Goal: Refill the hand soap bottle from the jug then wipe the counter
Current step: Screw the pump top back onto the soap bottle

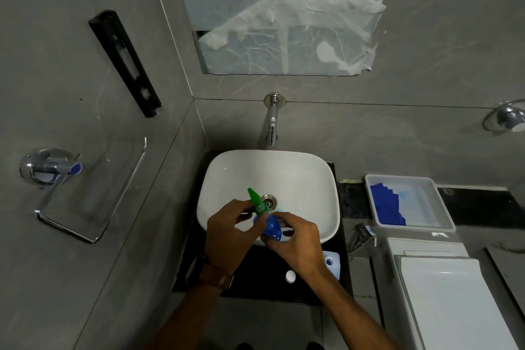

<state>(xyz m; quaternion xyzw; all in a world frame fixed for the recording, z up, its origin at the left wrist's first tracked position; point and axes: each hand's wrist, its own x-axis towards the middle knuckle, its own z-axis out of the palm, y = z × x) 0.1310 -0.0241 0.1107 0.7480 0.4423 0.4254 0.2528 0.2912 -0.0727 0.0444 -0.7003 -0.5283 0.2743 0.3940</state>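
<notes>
Over the basin, the left hand has its fingers closed round the green pump, while the right hand grips the blue bottle. The jug and its white cap sit on the worktop beside it. Likely screwing the pump: hold the bottle upright and turn squarely.

I am holding the soap bottle over the near part of the basin, my left grip on its pump, my right grip around its body. The basin is sitting on the tabletop below the wall tap. The jug and its cap are lying before the basin, the tray to its right.
</notes>
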